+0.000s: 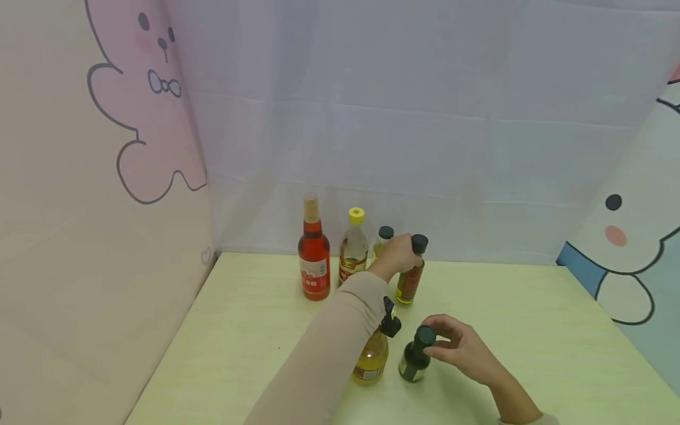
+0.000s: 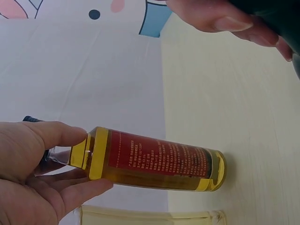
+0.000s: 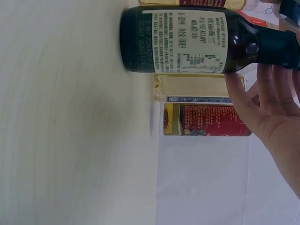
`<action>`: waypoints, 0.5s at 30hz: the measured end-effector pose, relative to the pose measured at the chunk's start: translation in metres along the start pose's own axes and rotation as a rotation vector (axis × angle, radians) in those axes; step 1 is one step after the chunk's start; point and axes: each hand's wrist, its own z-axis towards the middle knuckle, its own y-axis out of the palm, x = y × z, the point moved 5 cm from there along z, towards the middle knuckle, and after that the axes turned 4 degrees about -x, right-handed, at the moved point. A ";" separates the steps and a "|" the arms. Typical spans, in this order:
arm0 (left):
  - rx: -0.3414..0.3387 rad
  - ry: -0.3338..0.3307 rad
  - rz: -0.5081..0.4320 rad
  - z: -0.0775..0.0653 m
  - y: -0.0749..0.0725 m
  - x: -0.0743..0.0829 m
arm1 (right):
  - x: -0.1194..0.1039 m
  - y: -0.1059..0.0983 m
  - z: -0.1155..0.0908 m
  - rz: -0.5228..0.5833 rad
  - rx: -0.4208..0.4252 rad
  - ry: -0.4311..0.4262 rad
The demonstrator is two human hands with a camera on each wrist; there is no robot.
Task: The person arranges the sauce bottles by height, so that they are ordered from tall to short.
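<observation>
In the head view my left hand (image 1: 397, 257) reaches to the back and grips the neck of a red-labelled oil bottle (image 1: 409, 284). The left wrist view shows thumb and fingers around the neck of that bottle (image 2: 159, 159), which holds yellow oil and has a dark cap. Nearer the front, my right hand (image 1: 463, 352) holds a small dark sauce bottle (image 1: 412, 361) by its neck, just below the green cap. A white label with printed text faces the camera on the sauce bottle (image 3: 187, 42) in the right wrist view.
Left of the oil bottle stand a tall red bottle (image 1: 314, 262), a yellow-capped bottle (image 1: 353, 245) and a black-capped bottle (image 1: 386, 232) partly behind my left hand. A bottle of yellow liquid (image 1: 371, 357) stands under my left forearm. A white curtain (image 1: 425, 147) hangs behind the table.
</observation>
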 end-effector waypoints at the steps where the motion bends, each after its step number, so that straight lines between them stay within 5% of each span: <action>1: 0.002 0.001 0.022 0.000 0.000 0.000 | 0.000 0.000 0.000 -0.001 0.000 0.000; 15: 0.035 -0.014 0.060 0.001 0.003 -0.003 | -0.001 0.001 -0.001 -0.012 0.006 -0.004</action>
